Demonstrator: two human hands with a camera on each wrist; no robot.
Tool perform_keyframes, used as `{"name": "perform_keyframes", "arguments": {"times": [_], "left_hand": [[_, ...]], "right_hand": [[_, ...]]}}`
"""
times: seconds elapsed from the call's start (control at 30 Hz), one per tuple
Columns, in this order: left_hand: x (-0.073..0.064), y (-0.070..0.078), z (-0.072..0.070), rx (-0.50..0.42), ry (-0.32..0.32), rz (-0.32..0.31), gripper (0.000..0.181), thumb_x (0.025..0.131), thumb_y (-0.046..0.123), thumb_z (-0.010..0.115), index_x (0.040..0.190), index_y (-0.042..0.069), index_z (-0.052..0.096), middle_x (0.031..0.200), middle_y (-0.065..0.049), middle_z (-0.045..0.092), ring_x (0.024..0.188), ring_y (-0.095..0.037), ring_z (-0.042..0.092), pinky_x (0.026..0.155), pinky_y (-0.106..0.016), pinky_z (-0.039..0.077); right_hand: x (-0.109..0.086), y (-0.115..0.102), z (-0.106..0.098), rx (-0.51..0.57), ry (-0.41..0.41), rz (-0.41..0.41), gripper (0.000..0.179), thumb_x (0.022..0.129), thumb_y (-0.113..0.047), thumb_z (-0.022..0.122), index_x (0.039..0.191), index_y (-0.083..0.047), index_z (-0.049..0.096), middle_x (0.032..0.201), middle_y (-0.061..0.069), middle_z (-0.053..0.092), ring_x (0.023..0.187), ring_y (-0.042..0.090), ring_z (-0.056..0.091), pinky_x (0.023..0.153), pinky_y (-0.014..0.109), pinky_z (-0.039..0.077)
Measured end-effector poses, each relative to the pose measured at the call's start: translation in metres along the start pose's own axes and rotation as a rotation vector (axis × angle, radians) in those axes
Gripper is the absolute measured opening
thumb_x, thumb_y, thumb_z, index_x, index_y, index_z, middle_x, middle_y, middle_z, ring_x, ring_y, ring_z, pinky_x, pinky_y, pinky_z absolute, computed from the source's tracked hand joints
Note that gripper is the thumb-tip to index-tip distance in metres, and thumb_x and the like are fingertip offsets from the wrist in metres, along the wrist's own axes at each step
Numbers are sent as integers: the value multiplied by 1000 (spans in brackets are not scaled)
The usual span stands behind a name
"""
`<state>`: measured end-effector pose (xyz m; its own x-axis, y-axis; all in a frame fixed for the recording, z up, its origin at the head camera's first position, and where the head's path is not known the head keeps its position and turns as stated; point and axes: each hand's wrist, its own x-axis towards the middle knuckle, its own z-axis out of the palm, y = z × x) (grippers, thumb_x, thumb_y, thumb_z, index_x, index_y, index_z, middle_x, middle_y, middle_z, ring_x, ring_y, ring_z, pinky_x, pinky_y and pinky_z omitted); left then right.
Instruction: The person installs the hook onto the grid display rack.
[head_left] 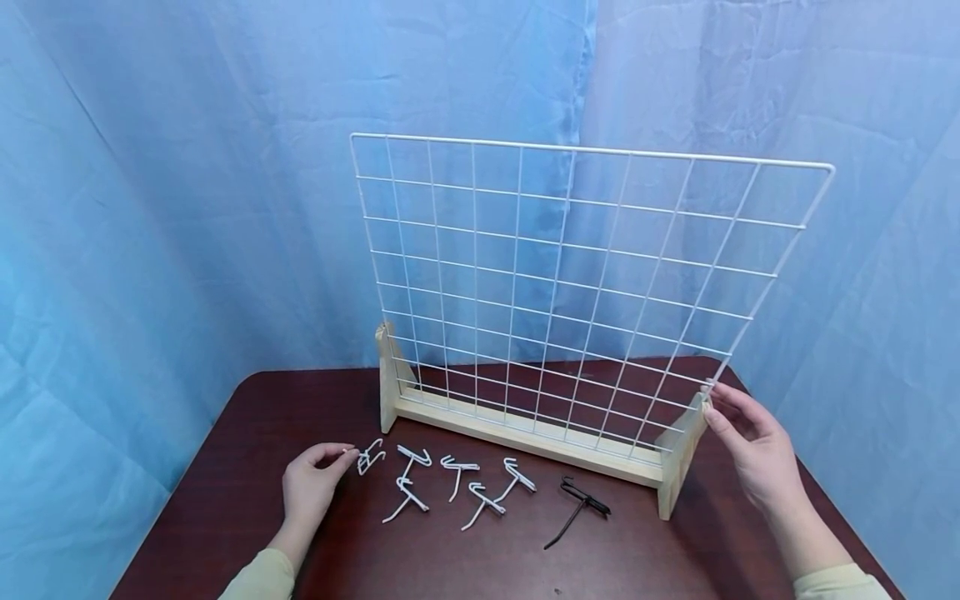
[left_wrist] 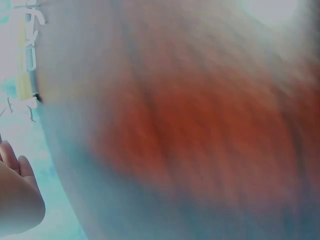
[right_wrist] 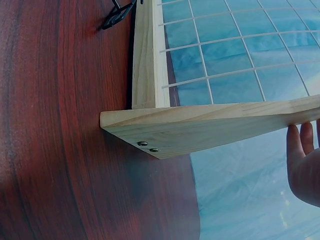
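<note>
My left hand (head_left: pixel 309 487) pinches one end of a small white wire hook (head_left: pixel 369 460) between thumb and fingers, just above the table at the left. A white wire grid panel (head_left: pixel 592 151) stands upright, leaning slightly, in a pale wooden stand (head_left: pixel 529 443). At the stand's right end, my right hand (head_left: pixel 759 457) grips the top of the wooden side piece (right_wrist: pixel 210 132), where the grid's edge meets it. Several more white hooks (head_left: pixel 484 500) lie loose in front of the stand, with one black hook (head_left: pixel 583 498) to their right.
Everything stands on a dark reddish-brown table (head_left: pixel 420 567). Pale blue curtains (head_left: pixel 225 208) hang close behind it and on both sides. Two screws (right_wrist: pixel 143 144) show low on the stand's right side piece. Most of the left wrist view is blurred table surface.
</note>
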<state>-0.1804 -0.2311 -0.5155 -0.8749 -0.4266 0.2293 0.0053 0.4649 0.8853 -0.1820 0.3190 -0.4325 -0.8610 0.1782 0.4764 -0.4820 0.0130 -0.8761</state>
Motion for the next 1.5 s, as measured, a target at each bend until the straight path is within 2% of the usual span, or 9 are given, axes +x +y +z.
{"name": "perform_keyframes", "arguments": {"times": [0.17, 0.5, 0.73, 0.8, 0.9, 1.27, 1.5], "left_hand": [[2, 7, 3, -28, 33, -21, 11, 80, 11, 83, 88, 4, 79, 91, -9, 75, 79, 6, 60, 69, -10, 45], [11, 31, 5, -22, 31, -14, 14, 83, 15, 82, 92, 6, 79, 93, -8, 75, 86, -11, 64, 69, -11, 44], [21, 51, 8, -48, 41, -26, 18, 83, 19, 81, 95, 6, 79, 95, -7, 75, 86, -9, 63, 69, -13, 45], [24, 57, 9, -68, 47, -29, 19, 84, 20, 81, 95, 5, 79, 96, -7, 75, 89, -14, 64, 70, -14, 45], [29, 65, 11, -104, 57, -29, 19, 83, 19, 82, 94, 4, 78, 96, -8, 75, 89, -13, 64, 71, -16, 46], [40, 97, 17, -208, 72, 34, 17, 81, 13, 82, 92, 0, 78, 93, -11, 75, 83, -2, 62, 71, -15, 47], [46, 118, 24, -264, 103, 84, 16, 80, 11, 83, 89, -1, 77, 89, -9, 75, 79, -5, 62, 65, -15, 50]], "right_hand": [[0, 1, 1, -1, 5, -8, 39, 91, 19, 55, 128, 8, 60, 110, -4, 70, 99, 7, 61, 79, 13, 49], [-1, -1, 1, -17, -7, 0, 39, 92, 17, 55, 129, 6, 60, 112, -6, 69, 97, 5, 60, 78, 12, 49], [-1, -2, 1, -32, -3, 5, 39, 92, 16, 56, 130, 5, 60, 112, -7, 69, 97, 5, 60, 78, 12, 49], [-2, -2, 1, -30, -3, 4, 39, 92, 16, 56, 130, 5, 60, 112, -7, 69, 98, 5, 60, 77, 12, 49], [-2, -2, 1, -25, -3, 2, 40, 92, 16, 55, 130, 6, 60, 112, -6, 69, 98, 5, 60, 78, 12, 49], [-3, -1, 1, -23, -1, 10, 40, 93, 15, 55, 131, 4, 59, 113, -7, 68, 100, 4, 60, 79, 11, 49], [-2, -1, 2, -10, 6, 16, 39, 94, 14, 55, 132, 4, 59, 113, -6, 68, 102, 5, 60, 80, 12, 49]]}}
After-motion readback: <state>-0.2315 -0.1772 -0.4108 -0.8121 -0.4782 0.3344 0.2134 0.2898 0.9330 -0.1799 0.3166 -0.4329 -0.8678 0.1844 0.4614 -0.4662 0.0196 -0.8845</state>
